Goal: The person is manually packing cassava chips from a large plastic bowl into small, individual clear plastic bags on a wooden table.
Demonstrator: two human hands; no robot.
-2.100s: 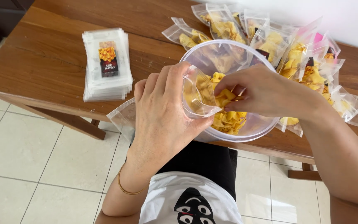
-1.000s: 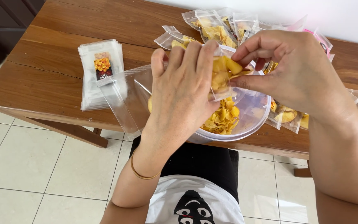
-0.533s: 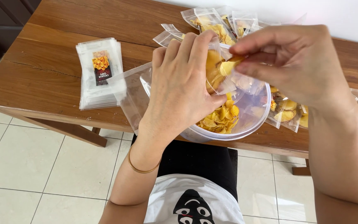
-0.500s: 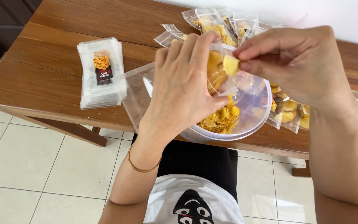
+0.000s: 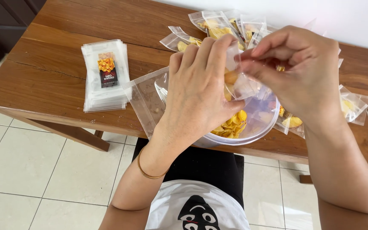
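Note:
My left hand (image 5: 201,91) grips a small clear pouch (image 5: 237,83) partly filled with yellow chips, held above a clear plastic bowl (image 5: 260,127). My right hand (image 5: 301,74) pinches the top edge of the same pouch with thumb and fingers. Loose yellow chips (image 5: 231,125) lie in the bowl beneath my hands. The pouch is mostly hidden behind my left fingers.
A stack of flat unfilled pouches with a printed label (image 5: 105,74) lies at the left on the wooden table (image 5: 56,85). Several filled chip pouches (image 5: 218,25) lie behind the bowl and at the right (image 5: 354,106). A large clear bag (image 5: 145,98) lies beside the bowl. Tiled floor below.
My right hand rose out of the bowl with chips, put them into the pouch, and now pinches the pouch's top. My left hand lifted the pouch slightly.

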